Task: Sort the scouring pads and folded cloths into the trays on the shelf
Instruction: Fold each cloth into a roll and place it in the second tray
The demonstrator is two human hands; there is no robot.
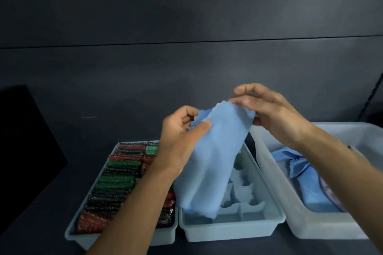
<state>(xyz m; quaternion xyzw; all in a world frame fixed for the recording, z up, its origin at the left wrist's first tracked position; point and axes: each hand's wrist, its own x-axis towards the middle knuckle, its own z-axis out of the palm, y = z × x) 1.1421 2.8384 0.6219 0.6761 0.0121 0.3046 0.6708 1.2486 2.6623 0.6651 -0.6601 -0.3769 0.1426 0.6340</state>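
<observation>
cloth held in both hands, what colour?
Light blue, finely textured: the thin fabric cloth shows clearest in the head view.

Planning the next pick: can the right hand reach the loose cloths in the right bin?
Probably yes, once free: the right hand holds the blue cloth by that open bin, and nothing covers its loose cloths.

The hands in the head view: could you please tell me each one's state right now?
Left hand: closed, pinching the blue cloth.
Right hand: closed, gripping the same cloth's top edge.
</observation>
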